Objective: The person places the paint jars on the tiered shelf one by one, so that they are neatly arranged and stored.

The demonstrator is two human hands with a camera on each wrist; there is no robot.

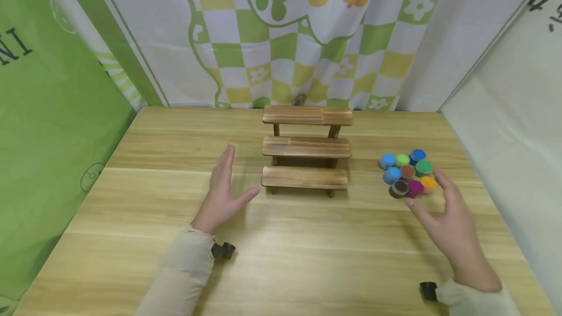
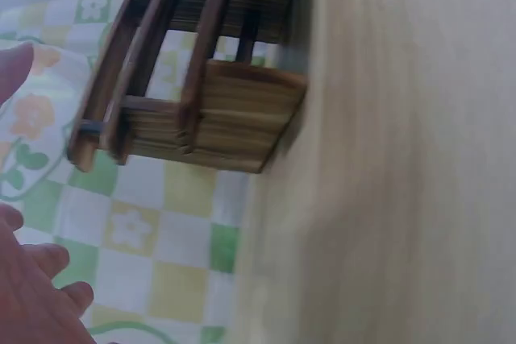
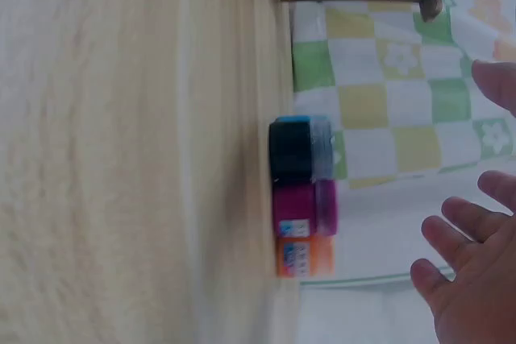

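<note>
A three-step wooden shelf (image 1: 306, 148) stands at the back middle of the table. Left of it, my left hand (image 1: 224, 191) hovers with straight fingers and the thumb spread toward the lowest step, holding nothing. At the right sits a cluster of several small paint pots with coloured lids, among them a black pot (image 1: 398, 189), a purple pot (image 1: 414, 188), an orange pot (image 1: 428, 184) and a green pot (image 1: 423, 167). My right hand (image 1: 454, 226) is just beside the cluster, thumb and fingers spread apart. In the right wrist view a gap separates those fingers from the pots.
The wooden table (image 1: 281, 252) reaches a checked curtain (image 1: 303, 57) at the back. A green cloth (image 1: 57, 126) hangs along the left and a white cloth (image 1: 513, 91) along the right. Dark wrist mounts sit at both cuffs.
</note>
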